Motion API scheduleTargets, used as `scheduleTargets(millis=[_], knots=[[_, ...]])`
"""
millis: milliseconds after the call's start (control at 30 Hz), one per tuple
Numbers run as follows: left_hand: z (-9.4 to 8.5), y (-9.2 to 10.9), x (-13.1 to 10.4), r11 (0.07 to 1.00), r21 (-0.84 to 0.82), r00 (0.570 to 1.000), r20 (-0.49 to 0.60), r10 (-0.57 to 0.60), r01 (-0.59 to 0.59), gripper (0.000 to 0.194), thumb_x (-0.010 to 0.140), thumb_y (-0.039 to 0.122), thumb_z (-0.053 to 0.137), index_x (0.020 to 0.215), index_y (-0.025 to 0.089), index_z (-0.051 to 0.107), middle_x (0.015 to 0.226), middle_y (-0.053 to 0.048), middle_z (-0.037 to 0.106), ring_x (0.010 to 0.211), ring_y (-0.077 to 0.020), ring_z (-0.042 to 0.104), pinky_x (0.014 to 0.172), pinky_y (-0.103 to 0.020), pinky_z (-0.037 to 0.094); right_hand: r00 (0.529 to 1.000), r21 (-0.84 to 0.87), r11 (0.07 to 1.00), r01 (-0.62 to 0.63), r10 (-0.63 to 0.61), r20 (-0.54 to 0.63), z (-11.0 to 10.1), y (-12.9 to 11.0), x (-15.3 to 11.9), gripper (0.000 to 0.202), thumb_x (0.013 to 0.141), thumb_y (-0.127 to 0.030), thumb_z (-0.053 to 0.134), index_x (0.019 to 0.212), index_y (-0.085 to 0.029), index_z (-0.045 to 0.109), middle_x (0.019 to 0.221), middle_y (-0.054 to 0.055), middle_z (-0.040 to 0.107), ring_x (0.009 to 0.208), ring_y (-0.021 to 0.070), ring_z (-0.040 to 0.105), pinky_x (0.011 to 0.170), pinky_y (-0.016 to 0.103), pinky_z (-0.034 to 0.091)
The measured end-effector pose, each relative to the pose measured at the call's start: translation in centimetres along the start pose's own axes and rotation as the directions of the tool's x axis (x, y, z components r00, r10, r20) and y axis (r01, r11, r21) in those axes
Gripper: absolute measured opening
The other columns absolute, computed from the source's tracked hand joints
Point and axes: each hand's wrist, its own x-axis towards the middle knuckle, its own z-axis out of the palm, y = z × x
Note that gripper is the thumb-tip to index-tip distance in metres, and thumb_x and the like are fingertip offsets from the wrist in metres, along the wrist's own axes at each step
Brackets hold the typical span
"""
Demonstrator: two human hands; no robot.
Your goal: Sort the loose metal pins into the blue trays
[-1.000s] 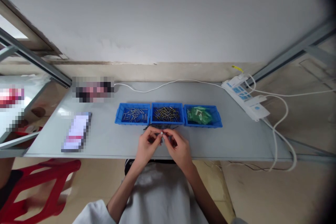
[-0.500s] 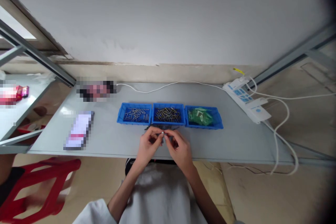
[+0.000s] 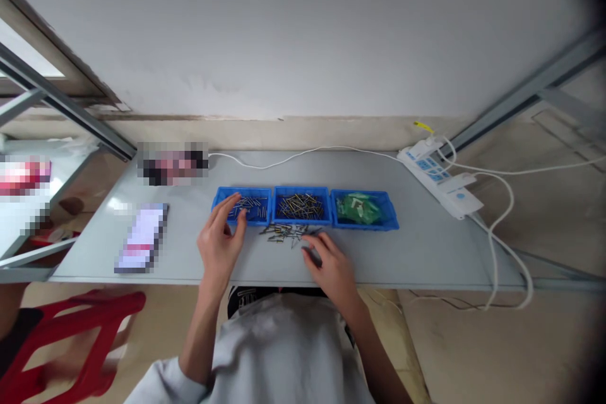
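My left hand (image 3: pixel 220 243) hovers at the left blue bin (image 3: pixel 220 205), thumb and fingers apart over its front edge, with nothing visible between them. Thin silver metal pins (image 3: pixel 255 205) lie in that bin. My right hand (image 3: pixel 331 265) is low over the table, thumb and forefinger apart at the right end of a loose pile of thin metal pieces (image 3: pixel 284 232). Whether its fingertips touch the pile I cannot tell. The middle blue bin (image 3: pixel 302 223) holds many brass-and-dark thin pieces (image 3: pixel 300 206). In the right blue bin (image 3: pixel 391 211) is a green plastic bag (image 3: pixel 360 208) with small white pieces.
The bins stand in a row on a grey table (image 3: pixel 265 268). A blurred-out phone (image 3: pixel 142 237) lies at left, another pixelated object (image 3: pixel 173 164) behind it. A white power strip (image 3: pixel 440 183) with cables is at right. A red stool (image 3: pixel 95 341) stands lower left.
My hands were together, pinching a small object in front of the middle bin. They have parted: the left moved left to the left bin, the right slightly right, uncovering the loose pile.
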Motion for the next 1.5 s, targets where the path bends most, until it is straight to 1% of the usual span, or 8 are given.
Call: scheduleTargets(millis=[133,267,400,667,1000,1133,1267,1500], knots=[[0.6,0.9,-2.3,0.987,-0.120,0.994,-0.005,0.106,-0.106,0.017,0.105,0.018,0.065,0.113,0.023,0.079,0.112,-0.005,0.082,0.054,-0.0092,0.053,0.055,-0.024,0.045,1.000,-0.024,1.000,-0.003,0.004,0.031,0.3,-0.1,0.2,0.018,0.106,-0.026,0.059,0.114,-0.028,0.075,0.104,0.004,0.073,0.085,0.0203,0.074,0.070,0.028,0.056],[2.3,1.6,-6.2,0.971,-0.208,0.943,0.283,0.174,-0.117,0.020,0.106,0.018,0.061,0.116,0.023,0.078,0.096,-0.004,0.080,0.058,-0.0124,0.061,0.062,-0.025,0.050,0.998,-0.034,0.999,-0.015,0.017,0.052,0.0,-0.1,0.3,0.017,0.108,-0.028,0.058,0.112,-0.028,0.074,0.103,0.004,0.073,0.084,0.0202,0.074,0.070,0.028,0.056],[3.5,1.7,-7.8,0.975,-0.202,0.908,0.385,0.163,-0.090,0.021,0.109,0.019,0.057,0.115,0.022,0.076,0.096,-0.004,0.079,0.074,-0.0166,0.072,0.071,-0.026,0.055,0.991,-0.050,0.999,-0.004,0.011,0.135,-0.2,-0.2,0.5,0.021,0.110,-0.031,0.056,0.121,-0.031,0.074,0.108,0.004,0.073,0.086,0.0198,0.075,0.071,0.028,0.056],[4.1,1.3,-8.0,0.982,-0.155,0.833,0.525,0.173,-0.107,0.016,0.108,0.030,0.062,0.108,0.023,0.077,0.088,-0.004,0.073,0.073,-0.0182,0.071,0.067,-0.026,0.054,0.992,-0.003,1.000,-0.002,0.003,0.126,0.0,0.0,0.6,0.016,0.107,-0.026,0.058,0.106,-0.028,0.074,0.103,0.004,0.072,0.088,0.0206,0.075,0.076,0.029,0.057],[4.4,1.8,-7.5,0.993,-0.104,0.778,0.619,0.108,-0.055,0.014,0.105,0.020,0.059,0.099,0.024,0.071,0.091,-0.003,0.072,0.072,-0.0190,0.068,0.064,-0.027,0.048,0.997,0.024,1.000,-0.016,0.014,0.078,0.1,0.0,0.4,0.016,0.106,-0.026,0.060,0.109,-0.028,0.075,0.098,0.004,0.074,0.085,0.0199,0.074,0.073,0.028,0.056],[4.3,1.5,-7.7,0.994,-0.112,0.789,0.609,0.075,-0.008,0.011,0.105,0.021,0.059,0.107,0.024,0.069,0.089,-0.001,0.071,0.071,-0.0186,0.067,0.066,-0.027,0.049,0.993,-0.009,0.999,0.037,-0.036,0.117,0.1,0.1,0.4,0.023,0.106,-0.026,0.061,0.122,-0.032,0.076,0.103,0.004,0.075,0.088,0.0208,0.075,0.072,0.028,0.056],[4.3,1.4,-7.9,0.994,-0.097,0.817,0.576,0.017,0.048,0.012,0.106,0.025,0.058,0.111,0.023,0.068,0.082,-0.001,0.066,0.068,-0.0198,0.064,0.065,-0.029,0.050,0.989,-0.034,0.997,0.065,-0.059,0.138,0.3,0.2,0.4,0.020,0.107,-0.028,0.060,0.113,-0.032,0.079,0.100,0.004,0.074,0.084,0.0195,0.074,0.071,0.028,0.055],[4.3,1.7,-7.7,0.988,-0.127,0.804,0.595,0.002,0.092,0.014,0.107,0.024,0.056,0.107,0.025,0.069,0.098,-0.005,0.073,0.079,-0.0221,0.071,0.072,-0.031,0.054,0.994,0.004,1.000,0.020,-0.020,0.104,0.3,0.0,0.5,0.019,0.107,-0.028,0.060,0.109,-0.030,0.079,0.100,0.004,0.075,0.085,0.0201,0.075,0.071,0.028,0.054]])
